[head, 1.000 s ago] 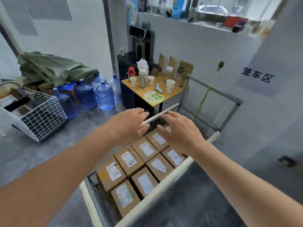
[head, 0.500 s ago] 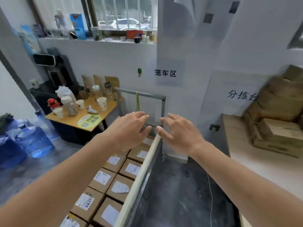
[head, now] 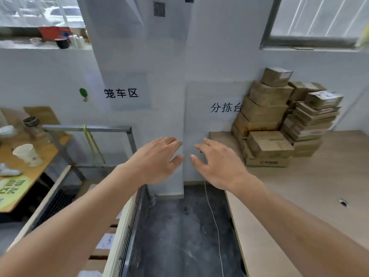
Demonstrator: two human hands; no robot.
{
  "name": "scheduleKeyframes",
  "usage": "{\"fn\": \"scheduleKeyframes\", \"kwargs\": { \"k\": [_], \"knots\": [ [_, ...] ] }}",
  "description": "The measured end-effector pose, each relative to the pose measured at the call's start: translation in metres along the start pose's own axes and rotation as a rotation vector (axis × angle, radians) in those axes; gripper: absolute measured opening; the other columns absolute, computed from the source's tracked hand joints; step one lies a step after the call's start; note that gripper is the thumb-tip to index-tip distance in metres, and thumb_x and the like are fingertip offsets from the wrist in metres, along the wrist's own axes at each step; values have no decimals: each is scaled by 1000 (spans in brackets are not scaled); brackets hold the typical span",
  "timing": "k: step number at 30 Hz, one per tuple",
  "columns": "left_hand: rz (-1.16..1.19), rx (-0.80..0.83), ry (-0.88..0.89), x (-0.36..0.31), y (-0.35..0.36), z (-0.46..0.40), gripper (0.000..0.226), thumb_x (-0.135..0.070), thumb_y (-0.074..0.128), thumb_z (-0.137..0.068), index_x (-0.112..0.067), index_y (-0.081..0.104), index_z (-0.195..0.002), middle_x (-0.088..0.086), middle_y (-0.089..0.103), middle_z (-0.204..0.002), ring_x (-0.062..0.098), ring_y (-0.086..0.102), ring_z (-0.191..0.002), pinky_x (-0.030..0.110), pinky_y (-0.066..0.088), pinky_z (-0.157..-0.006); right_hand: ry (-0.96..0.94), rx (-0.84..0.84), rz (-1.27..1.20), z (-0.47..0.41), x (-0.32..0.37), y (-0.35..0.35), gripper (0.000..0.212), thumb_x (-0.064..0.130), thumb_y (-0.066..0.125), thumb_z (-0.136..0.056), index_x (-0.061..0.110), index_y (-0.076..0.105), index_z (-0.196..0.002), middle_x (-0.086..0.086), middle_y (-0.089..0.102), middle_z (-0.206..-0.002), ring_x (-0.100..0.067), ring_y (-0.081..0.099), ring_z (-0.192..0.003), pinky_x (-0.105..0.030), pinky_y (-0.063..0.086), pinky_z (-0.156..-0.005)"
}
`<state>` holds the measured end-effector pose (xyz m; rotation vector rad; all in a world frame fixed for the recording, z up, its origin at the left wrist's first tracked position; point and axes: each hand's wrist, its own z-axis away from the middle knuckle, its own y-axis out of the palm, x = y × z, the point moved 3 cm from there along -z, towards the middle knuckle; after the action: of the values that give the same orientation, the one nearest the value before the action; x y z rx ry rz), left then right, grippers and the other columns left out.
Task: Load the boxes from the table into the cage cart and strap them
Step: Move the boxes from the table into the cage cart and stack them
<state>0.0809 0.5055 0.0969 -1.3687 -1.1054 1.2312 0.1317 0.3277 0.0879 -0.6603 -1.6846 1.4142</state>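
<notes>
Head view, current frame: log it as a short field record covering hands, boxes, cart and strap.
left hand: open, empty, raised in the air
right hand: open, empty, raised beside the left
boxes on table: stacked against the wall on the wooden table
cage cart: lower left, labelled boxes inside
strap: yellow strap hangs from the cart's back rail, unfastened
</notes>
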Motion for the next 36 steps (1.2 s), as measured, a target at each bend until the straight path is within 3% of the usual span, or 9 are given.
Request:
{"fn": "scheduleKeyframes", "kwargs": {
  "k": [5, 14, 21, 25, 29, 36],
  "knots": [
    [15, 43, 123, 0, 16, -77, 48, -46, 35, -109, -18, 47, -146, 0, 51, -147, 21, 47, -136, 40, 41, -110, 138, -4, 9, -36, -38, 6, 56, 58, 41, -104, 28, 49, -151, -4, 39, -163, -25, 35, -149, -42, 29, -121],
    [17, 132, 427, 3, 44, -207, 46, -46, 34, -108, -19, 50, -142, 0, 49, -147, 25, 51, -132, 42, 43, -107, 451, -68, 2, -90, -90, 18, 56, 57, 40, -105, 23, 52, -149, -6, 45, -157, -26, 42, -143, -43, 37, -116],
    [11, 157, 635, -23, 62, -276, 58, -47, 36, -109, -20, 34, -160, 1, 33, -165, 21, 43, -143, 37, 33, -118, 636, -99, -60, -104, -133, 22, 58, 59, 39, -104, 25, 51, -150, -5, 41, -162, -23, 36, -149, -42, 33, -120],
    [26, 168, 705, -46, 76, -315, 59, -49, 38, -108, -21, 33, -161, 0, 34, -165, 20, 37, -148, 37, 36, -119, 717, -107, -79, -108, -163, 20, 58, 61, 38, -104, 28, 51, -150, -2, 39, -163, -23, 34, -150, -44, 32, -121],
    [38, 176, 736, -77, 93, -353, 59, -51, 39, -108, -25, 33, -160, -3, 34, -164, 18, 38, -147, 37, 40, -115, 758, -106, -85, -114, -207, 24, 53, 58, 40, -104, 25, 58, -141, -4, 51, -152, -24, 45, -140, -44, 39, -115],
    [53, 228, 775, -136, 123, -417, 52, -44, 44, -108, -24, 39, -156, -6, 41, -157, 14, 45, -139, 32, 45, -110, 814, -57, -145, -128, -299, 42, 57, 61, 36, -103, 28, 53, -147, -3, 44, -159, -23, 38, -148, -43, 34, -120]
  ]
}}
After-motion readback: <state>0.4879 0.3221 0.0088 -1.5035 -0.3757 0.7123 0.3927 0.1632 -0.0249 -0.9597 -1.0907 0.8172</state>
